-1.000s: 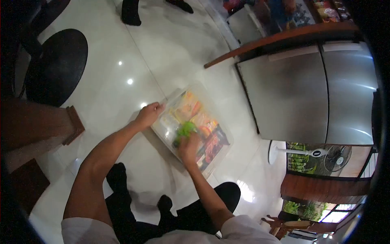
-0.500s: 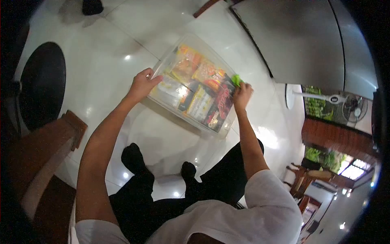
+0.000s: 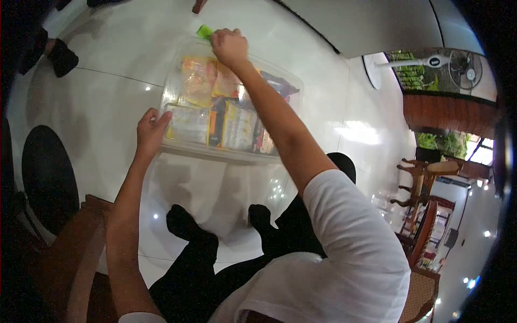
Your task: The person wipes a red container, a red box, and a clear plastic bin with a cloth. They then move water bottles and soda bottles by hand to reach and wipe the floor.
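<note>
While left hand (image 3: 153,130) is gripping a clear rectangular plastic box (image 3: 218,152), right hand (image 3: 230,47) is clutching some half-hidden bright-green cloth (image 3: 204,32).

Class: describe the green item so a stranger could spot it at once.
Find the clear plastic box on the pale tiled floor. At its far edge, the right hand holds the green item. Plain bright green sets it apart from the yellow and dark packets inside.

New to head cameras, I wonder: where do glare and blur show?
Head view: glare whitens part of the glossy white tiled floor; same head view: printing on the yellow-and-white packets inside the rectangular translucent plastic box looks too blurred to read.
</note>
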### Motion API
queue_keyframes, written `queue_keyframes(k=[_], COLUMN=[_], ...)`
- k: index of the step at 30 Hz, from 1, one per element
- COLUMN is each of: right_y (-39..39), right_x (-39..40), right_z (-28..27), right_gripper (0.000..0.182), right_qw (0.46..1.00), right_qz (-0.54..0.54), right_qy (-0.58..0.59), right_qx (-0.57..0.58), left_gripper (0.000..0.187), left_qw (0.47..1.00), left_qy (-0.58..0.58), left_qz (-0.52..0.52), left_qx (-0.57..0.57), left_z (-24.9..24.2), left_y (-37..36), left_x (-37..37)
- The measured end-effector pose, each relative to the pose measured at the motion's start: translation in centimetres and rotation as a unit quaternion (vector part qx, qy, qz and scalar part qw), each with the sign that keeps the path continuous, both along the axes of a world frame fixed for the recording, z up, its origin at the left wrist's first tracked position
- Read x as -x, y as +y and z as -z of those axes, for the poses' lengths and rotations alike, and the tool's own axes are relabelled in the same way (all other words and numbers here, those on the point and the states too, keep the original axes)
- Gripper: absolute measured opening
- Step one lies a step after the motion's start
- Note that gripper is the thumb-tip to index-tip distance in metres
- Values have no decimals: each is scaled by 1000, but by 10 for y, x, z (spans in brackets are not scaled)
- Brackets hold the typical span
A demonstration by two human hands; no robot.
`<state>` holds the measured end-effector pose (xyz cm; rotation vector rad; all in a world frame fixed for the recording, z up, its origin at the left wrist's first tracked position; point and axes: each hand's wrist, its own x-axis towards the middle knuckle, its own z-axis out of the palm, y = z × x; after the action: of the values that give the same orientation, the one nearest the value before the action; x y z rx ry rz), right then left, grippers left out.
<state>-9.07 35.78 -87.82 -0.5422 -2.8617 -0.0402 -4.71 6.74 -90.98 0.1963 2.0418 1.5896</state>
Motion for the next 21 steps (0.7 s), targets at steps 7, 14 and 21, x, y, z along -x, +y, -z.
queue_keyframes(k=[7, 14, 21], right_y=[102, 95, 16], right_x=[-199, -212, -263], right_z=[2, -22, -15], right_gripper=[15, 20, 26], right_qw=[976, 970, 954], right_qz=[134, 138, 209], right_qy=[49, -69, -184], right_qx=[-166, -189, -110], left_gripper=[34, 39, 43], left_qw=[998, 998, 994], left_qy=[61, 56, 102], left_qz=[-13, -37, -34], left_qx=[3, -14, 12], left_z=[-4, -3, -1], left_y=[-1, 1, -1], left_x=[-4, -7, -7])
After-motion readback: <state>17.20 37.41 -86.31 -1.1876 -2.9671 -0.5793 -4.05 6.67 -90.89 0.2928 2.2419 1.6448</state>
